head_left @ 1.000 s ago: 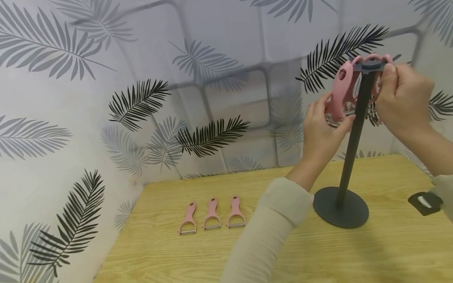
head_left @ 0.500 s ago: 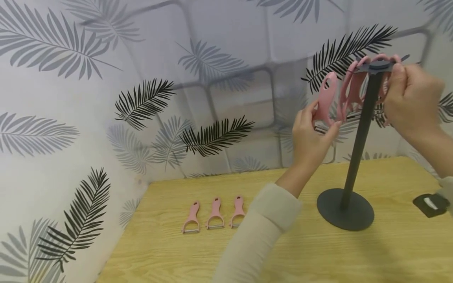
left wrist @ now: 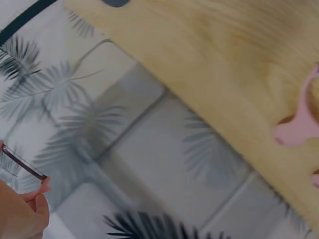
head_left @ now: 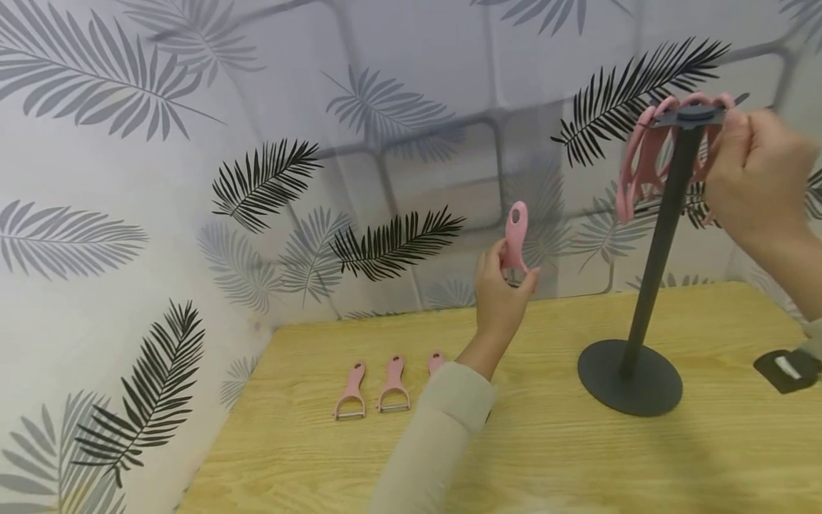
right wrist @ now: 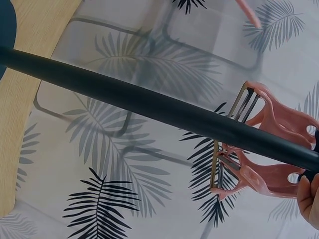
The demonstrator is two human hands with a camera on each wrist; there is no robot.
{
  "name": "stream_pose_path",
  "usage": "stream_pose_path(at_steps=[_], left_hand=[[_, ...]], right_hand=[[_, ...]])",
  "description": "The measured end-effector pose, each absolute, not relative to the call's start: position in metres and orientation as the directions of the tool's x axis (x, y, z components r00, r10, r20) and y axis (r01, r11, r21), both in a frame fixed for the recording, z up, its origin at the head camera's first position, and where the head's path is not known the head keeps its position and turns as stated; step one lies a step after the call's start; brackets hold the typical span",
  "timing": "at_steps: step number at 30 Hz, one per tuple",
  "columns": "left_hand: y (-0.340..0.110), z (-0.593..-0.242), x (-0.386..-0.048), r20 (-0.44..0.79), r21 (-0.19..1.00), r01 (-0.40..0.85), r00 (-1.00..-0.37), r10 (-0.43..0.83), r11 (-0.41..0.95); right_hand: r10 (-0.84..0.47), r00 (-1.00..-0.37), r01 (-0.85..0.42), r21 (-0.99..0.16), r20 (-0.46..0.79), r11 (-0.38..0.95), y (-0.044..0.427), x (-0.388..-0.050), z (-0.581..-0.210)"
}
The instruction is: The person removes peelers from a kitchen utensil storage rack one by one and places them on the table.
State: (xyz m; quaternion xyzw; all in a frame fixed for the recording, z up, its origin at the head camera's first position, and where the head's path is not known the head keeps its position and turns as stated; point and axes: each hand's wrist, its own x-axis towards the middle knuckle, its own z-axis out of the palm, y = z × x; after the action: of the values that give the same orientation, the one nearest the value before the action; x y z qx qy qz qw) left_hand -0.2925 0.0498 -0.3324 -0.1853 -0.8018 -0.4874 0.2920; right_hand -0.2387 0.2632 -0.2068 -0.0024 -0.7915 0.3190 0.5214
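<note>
A wood-grain table (head_left: 533, 457) meets a pale, leaf-patterned wall (head_left: 411, 57).

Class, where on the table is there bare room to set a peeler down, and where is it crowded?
Free: the table between the left sleeve and the stand's base, and in front of that base; also between the table's left edge and the three lying peelers. Crowded: the stand's top, where hanging peelers and the right hand cluster.

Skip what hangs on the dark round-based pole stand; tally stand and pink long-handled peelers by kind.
Pink long-handled peelers: 4 (3 on the wood-grain table, 1 in the left hand)
Dark round-based pole stand: 1
Total: 5
</note>
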Motion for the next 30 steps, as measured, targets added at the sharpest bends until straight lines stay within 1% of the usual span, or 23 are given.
stream_pose_path(at_steps=[4,7,13,16,22,25,30], left_hand=[[0.037,-0.35,-0.295,0.6,0.704,0.518,-0.8,-0.017,0.486],[0.031,-0.361,-0.296,0.584,0.703,0.487,-0.811,-0.029,0.519],[0.022,-0.382,-0.294,0.509,0.725,0.41,-0.86,-0.03,0.554],[0.018,-0.393,-0.292,0.482,0.729,0.386,-0.876,-0.024,0.565],[0.014,-0.413,-0.29,0.459,0.701,0.349,-0.888,-0.02,0.622],[0.013,-0.421,-0.288,0.425,0.698,0.312,-0.905,-0.023,0.644],[0.013,-0.431,-0.284,0.345,0.719,0.242,-0.938,-0.034,0.651]], right_hand=[[0.359,-0.452,-0.342,-0.53,0.817,0.776,0.263,-0.239,-0.207],[0.374,-0.446,-0.348,-0.543,0.813,0.764,0.263,-0.238,-0.207],[0.388,-0.457,-0.347,-0.562,0.8,0.751,0.263,-0.237,-0.207],[0.402,-0.47,-0.332,-0.579,0.786,0.744,0.263,-0.236,-0.207],[0.448,-0.505,-0.31,-0.64,0.738,0.703,0.263,-0.235,-0.206],[0.448,-0.496,-0.312,-0.634,0.744,0.707,0.263,-0.236,-0.206],[0.414,-0.457,-0.353,-0.588,0.787,0.728,0.261,-0.238,-0.206]])
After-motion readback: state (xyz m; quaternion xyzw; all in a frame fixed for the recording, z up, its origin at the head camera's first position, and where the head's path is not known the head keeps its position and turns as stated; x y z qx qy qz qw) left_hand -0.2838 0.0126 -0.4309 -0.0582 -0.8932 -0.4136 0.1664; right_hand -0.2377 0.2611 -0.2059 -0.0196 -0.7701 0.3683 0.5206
